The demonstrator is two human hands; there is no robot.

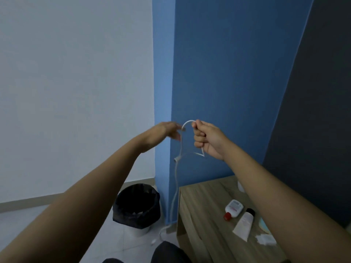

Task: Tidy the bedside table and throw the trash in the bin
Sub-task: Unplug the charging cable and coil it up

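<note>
A white cable (pixel 176 179) hangs in front of the blue wall, its lower end trailing onto the floor. My right hand (pixel 206 140) is closed around the cable's top loop, held up high. My left hand (pixel 169 130) is blurred, fingers at the loop's left side; whether it grips the cable is unclear. Below to the right is the wooden bedside table (pixel 207 224). On it lie a white bottle with a red cap (pixel 233 208), a white tube with a black cap (pixel 244 223) and crumpled white tissue (pixel 266 239). The bin with a black liner (pixel 136 205) stands on the floor left of the table.
A white wall is on the left and a dark panel on the right. My dark-trousered knees (pixel 167 253) show at the bottom edge. Something white (pixel 240 186) sits at the table's back, mostly hidden by my right forearm.
</note>
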